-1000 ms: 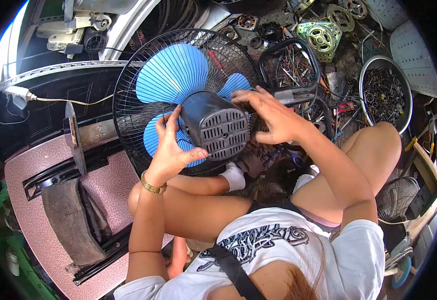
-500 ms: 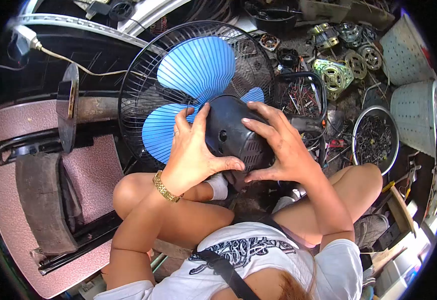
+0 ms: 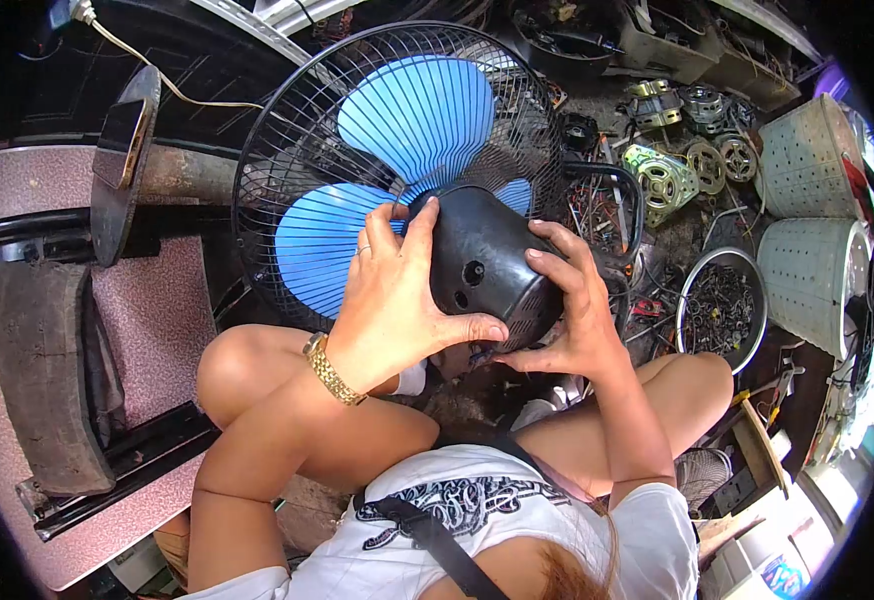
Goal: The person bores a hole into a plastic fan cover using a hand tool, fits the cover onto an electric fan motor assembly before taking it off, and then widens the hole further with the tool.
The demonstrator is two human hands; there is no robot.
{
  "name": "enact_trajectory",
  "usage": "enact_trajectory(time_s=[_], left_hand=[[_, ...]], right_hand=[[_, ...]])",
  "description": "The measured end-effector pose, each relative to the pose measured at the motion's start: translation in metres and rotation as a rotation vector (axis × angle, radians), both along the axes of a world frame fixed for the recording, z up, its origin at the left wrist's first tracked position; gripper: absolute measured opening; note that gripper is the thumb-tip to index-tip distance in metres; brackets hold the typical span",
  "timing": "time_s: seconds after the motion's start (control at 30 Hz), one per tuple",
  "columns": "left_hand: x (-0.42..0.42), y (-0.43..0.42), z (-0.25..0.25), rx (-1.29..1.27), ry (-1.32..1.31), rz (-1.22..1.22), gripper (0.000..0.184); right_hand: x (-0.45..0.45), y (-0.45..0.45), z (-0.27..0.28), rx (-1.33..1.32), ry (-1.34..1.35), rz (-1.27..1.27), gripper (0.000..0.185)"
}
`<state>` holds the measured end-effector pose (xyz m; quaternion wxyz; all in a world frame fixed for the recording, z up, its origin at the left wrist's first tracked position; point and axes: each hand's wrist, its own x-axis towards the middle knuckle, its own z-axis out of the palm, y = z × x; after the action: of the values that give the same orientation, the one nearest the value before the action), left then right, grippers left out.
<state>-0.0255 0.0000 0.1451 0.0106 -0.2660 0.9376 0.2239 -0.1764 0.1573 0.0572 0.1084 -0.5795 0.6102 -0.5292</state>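
Note:
A black plastic motor cover [image 3: 487,255] sits at the back of a fan with blue blades [image 3: 422,115] inside a black wire guard [image 3: 257,170]. My left hand [image 3: 392,285] grips the cover's left side, thumb along its lower edge and fingers near the top. On the other side my right hand [image 3: 572,310] holds the cover, fingers over its right flank and thumb underneath. Two round holes and a vent grille show on the cover. The underside of the cover and the motor inside it are hidden from me.
To the left lies a pink speckled panel [image 3: 152,340] with a dark worn pad [image 3: 42,375]. A phone [image 3: 122,145] rests on a round metal plate. At right are a bowl of screws [image 3: 682,320], perforated white bins [image 3: 807,265] and several motor parts [image 3: 657,185].
The cover has turned in my hands, so two holes now face up and the vent grille sits further right. The view has shifted slightly.

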Motion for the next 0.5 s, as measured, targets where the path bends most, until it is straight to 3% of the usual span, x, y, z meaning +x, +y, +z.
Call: enact_trajectory(time_s=[0.37, 0.5], left_hand=[[-0.008, 0.017, 0.004, -0.046, 0.049, -0.048, 0.123], [-0.011, 0.023, 0.009, -0.069, 0.076, -0.133, 0.112]], right_hand=[[-0.006, 0.019, -0.009, -0.06, 0.018, -0.051, 0.111], [-0.01, 0.033, -0.005, -0.041, -0.019, -0.092, 0.108]])
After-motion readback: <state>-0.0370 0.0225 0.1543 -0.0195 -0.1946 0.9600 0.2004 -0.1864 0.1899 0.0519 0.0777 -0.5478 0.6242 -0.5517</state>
